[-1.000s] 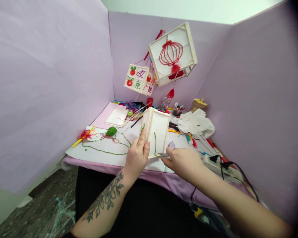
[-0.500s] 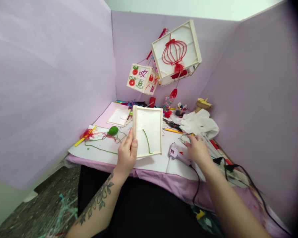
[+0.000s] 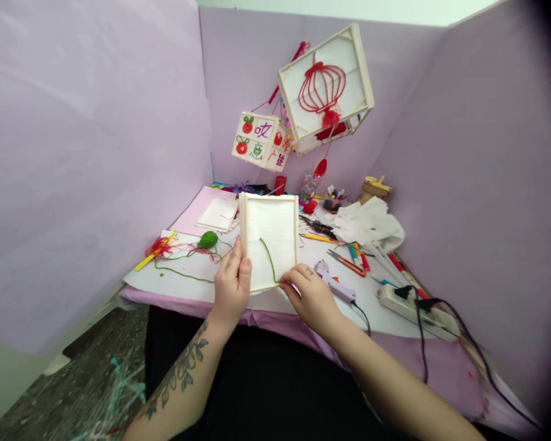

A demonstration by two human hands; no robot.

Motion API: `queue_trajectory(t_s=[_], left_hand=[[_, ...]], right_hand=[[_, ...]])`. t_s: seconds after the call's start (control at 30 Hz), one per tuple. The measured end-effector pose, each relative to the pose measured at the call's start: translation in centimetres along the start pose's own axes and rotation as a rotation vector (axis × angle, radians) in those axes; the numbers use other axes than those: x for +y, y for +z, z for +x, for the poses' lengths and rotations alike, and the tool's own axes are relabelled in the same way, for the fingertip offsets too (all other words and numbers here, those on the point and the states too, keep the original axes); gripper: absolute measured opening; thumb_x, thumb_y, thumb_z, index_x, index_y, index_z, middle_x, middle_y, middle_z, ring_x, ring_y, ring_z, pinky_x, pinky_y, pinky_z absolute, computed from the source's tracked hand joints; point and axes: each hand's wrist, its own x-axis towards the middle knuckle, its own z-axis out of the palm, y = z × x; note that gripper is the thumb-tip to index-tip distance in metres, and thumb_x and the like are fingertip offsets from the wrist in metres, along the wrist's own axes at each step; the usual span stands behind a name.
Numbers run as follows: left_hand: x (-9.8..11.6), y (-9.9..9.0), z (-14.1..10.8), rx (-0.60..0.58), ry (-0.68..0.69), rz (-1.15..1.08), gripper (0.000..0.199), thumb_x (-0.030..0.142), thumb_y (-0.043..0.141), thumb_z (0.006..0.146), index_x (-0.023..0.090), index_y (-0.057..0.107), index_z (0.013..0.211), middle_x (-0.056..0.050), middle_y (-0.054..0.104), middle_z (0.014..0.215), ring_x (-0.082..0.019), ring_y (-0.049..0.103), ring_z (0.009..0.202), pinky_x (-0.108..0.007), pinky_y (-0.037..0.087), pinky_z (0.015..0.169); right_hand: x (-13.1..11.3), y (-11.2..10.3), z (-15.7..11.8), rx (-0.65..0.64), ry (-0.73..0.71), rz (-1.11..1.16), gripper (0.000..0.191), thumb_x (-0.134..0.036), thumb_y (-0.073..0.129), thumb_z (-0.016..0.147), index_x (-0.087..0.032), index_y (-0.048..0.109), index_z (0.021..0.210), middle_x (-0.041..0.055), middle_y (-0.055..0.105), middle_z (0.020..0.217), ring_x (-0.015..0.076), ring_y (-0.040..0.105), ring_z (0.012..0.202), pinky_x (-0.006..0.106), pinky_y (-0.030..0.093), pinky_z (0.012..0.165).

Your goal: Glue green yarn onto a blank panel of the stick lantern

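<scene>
My left hand (image 3: 232, 278) is closed round the left edge of a white lantern frame (image 3: 252, 214) with pale wooden strips, held upright above the table edge. A short curved piece of green yarn (image 3: 269, 257) lies on its white panel. At the lower right corner of the panel, my right hand (image 3: 310, 294) has its thumb and forefinger pinched on the yarn's lower end. Right of that hand lies a lilac glue gun (image 3: 335, 285), partly hidden by the hand. A pair of orange-handled thread snips (image 3: 349, 263) rests beyond it.
A green yarn ball (image 3: 208, 239) and tangled red yarn (image 3: 160, 246) lie on the left. Decorated lanterns (image 3: 328, 92) hang at the back. A power strip (image 3: 416, 312) with black cords sits on the right, near markers (image 3: 359, 254) and crumpled white cloth (image 3: 370, 223).
My right hand has moved left from the tools on the table to the lower end of the yarn on the panel. The snips now lie in plain view. My left hand keeps its hold.
</scene>
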Motion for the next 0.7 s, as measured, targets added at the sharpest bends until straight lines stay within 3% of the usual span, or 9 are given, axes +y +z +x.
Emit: queue_trajectory(t_s=[0.33,0.7], left_hand=[[0.06,0.10,-0.26,-0.007,0.027,0.017,0.048,0.029,0.041,0.099,0.011,0.044,0.143,-0.015,0.068,0.111,-0.021,0.064,0.101,-0.032,0.052,0.087],[0.37,0.19,-0.33,-0.001,0.042,0.011,0.047,0.030,0.040,0.099,0.013,0.043,0.144,-0.015,0.067,0.114,-0.021,0.065,0.103,-0.032,0.052,0.088]], right_hand=[[-0.27,-0.67,0.52,-0.122,0.098,0.023,0.007,-0.011,0.057,0.086,-0.018,0.058,0.084,0.0045,0.060,0.085,0.0191,0.058,0.081,0.029,0.045,0.072],[-0.46,-0.35,-0.26,-0.083,0.061,-0.040,0.011,-0.010,0.050,0.087,-0.018,0.056,0.082,0.0054,0.059,0.083,0.0188,0.057,0.079,0.028,0.044,0.070]])
